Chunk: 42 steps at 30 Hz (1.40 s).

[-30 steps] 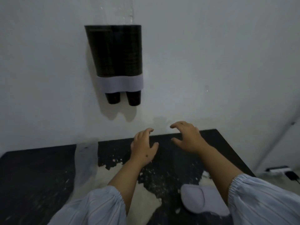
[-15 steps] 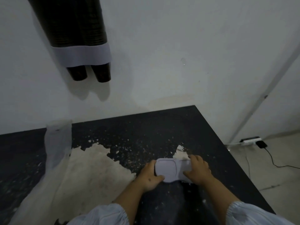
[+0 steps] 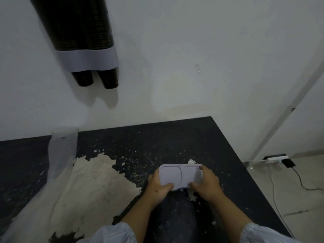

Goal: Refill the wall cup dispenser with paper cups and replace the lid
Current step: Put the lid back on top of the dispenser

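Observation:
The wall cup dispenser (image 3: 87,58) hangs at the upper left, a clear double tube with a pale band at its base, filled with two stacks of dark paper cups (image 3: 78,23); two cup bottoms poke out below. Its top is cut off by the frame. The pale lilac lid (image 3: 178,176), oval with two round recesses, is over the black table. My left hand (image 3: 159,187) grips its left end and my right hand (image 3: 206,185) grips its right end, thumbs on the near edge.
The black table (image 3: 192,137) has worn patches where a pale layer shows. A clear plastic sleeve (image 3: 61,155) lies at its left against the wall. To the right, a power strip and cable (image 3: 277,157) lie on the floor past the table's edge.
Both hands dropped from near the wall to the lid on the table and took hold of it. My view swung down and right, so the dispenser shifted to the upper left.

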Motion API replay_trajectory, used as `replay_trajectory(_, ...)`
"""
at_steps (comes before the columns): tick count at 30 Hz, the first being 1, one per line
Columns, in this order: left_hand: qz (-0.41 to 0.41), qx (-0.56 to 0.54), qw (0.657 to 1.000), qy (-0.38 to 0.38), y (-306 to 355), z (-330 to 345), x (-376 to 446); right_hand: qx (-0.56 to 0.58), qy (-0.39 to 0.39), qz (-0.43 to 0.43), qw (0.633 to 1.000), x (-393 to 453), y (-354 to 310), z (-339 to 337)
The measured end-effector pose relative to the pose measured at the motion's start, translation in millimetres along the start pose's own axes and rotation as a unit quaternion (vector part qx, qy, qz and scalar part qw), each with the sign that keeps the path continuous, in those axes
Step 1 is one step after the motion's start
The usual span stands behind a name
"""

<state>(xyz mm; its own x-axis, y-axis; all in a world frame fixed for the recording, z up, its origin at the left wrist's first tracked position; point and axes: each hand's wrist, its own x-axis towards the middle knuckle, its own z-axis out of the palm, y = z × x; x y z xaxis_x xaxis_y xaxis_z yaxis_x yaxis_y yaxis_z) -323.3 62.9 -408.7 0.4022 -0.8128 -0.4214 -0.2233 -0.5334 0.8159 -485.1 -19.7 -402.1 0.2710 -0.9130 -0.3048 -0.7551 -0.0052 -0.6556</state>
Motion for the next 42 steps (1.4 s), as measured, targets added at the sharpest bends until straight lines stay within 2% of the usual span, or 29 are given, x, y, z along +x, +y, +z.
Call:
replay_trajectory(7,0.07,0.002,0.99,0.12,36.5,-60.7,1.0,0.032,0.014,-0.116,0.993,9.9,-71.4,-12.8)
replay_trajectory(13,0.15,-0.019,0.966,0.21,76.4,-137.3,-6.9,0.065,0.054,-0.237,0.968,13.9,-160.4,-29.8)
replay_trajectory(20,0.277,-0.012,0.9,0.336,134.5,-238.4,-23.2,0.066,0.135,-0.359,0.921,8.8,-276.8,-49.4)
replay_trajectory(30,0.395,0.043,0.825,0.403,213.3,-351.9,-29.2,0.088,0.216,-0.43,0.872,2.7,-409.8,-82.0)
replay_trajectory(38,0.416,0.072,0.807,0.414,249.1,-405.6,-10.9,0.066,0.252,-0.452,0.853,16.4,-480.7,-101.7)
replay_trajectory(42,0.421,0.059,0.812,0.4,262.8,-421.3,1.8,0.077,0.261,-0.452,0.85,30.3,-499.5,-103.9)
